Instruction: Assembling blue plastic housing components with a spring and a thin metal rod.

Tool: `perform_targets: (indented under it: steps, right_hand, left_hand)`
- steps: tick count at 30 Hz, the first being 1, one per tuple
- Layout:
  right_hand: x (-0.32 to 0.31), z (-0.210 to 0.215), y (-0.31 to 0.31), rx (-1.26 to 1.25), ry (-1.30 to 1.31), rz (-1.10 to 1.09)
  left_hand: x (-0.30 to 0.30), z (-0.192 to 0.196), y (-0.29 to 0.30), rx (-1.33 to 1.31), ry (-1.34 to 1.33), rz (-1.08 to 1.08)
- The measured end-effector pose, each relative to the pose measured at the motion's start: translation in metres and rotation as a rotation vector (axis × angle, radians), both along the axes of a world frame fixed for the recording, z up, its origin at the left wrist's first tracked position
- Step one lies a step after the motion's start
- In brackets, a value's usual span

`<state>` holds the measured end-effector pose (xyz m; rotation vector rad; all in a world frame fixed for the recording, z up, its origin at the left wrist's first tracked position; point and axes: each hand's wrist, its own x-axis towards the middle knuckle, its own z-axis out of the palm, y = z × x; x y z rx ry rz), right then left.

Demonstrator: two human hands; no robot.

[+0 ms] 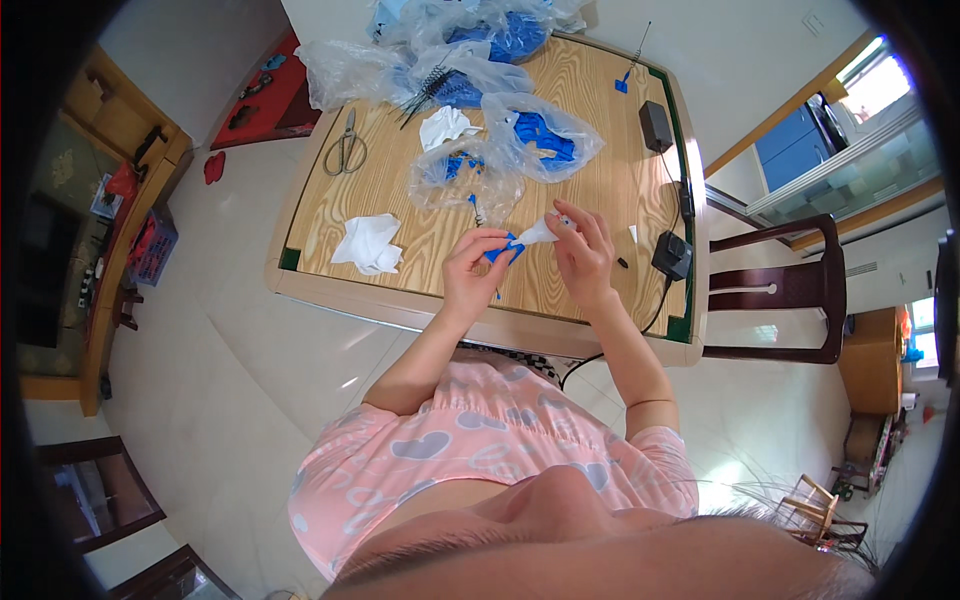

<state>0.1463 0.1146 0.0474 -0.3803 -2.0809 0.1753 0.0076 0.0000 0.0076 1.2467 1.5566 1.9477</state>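
Near the table's front edge, my left hand [470, 275] is closed on a small blue plastic piece [515, 247] between thumb and fingers. My right hand [584, 250] grips a small white squeeze bottle [538, 233], its narrow tip pointing left at the blue piece. The tip looks to be touching it or very close. Just beyond my left fingers stands out a dark coiled wire [479, 212] with a blue end. A clear plastic bag [425, 180] holding blue and tan bits lies behind my hands.
On the wood-grain table [330, 285] lie scissors [347, 150], a crumpled white tissue [368, 245], and another bag of blue pieces [575, 130]. More bags [350, 75] and dark wires [430, 90] sit at the back. Black adapters [672, 255] with a cable line the right edge, beside a chair [775, 285].
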Motion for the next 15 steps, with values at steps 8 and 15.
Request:
perform_targets:
  steps: [8, 15]
  right_hand:
    - [-0.0001, -0.0001, 0.0002, 0.013, 0.013, 0.003]
    - [0.0001, 0.0022, -0.0012, -0.003, 0.005, 0.0]
  left_hand:
    - [-0.0027, -0.0061, -0.0002, -0.01, 0.04, -0.022]
    - [-0.0023, -0.0048, -0.0003, -0.014, 0.048, -0.013]
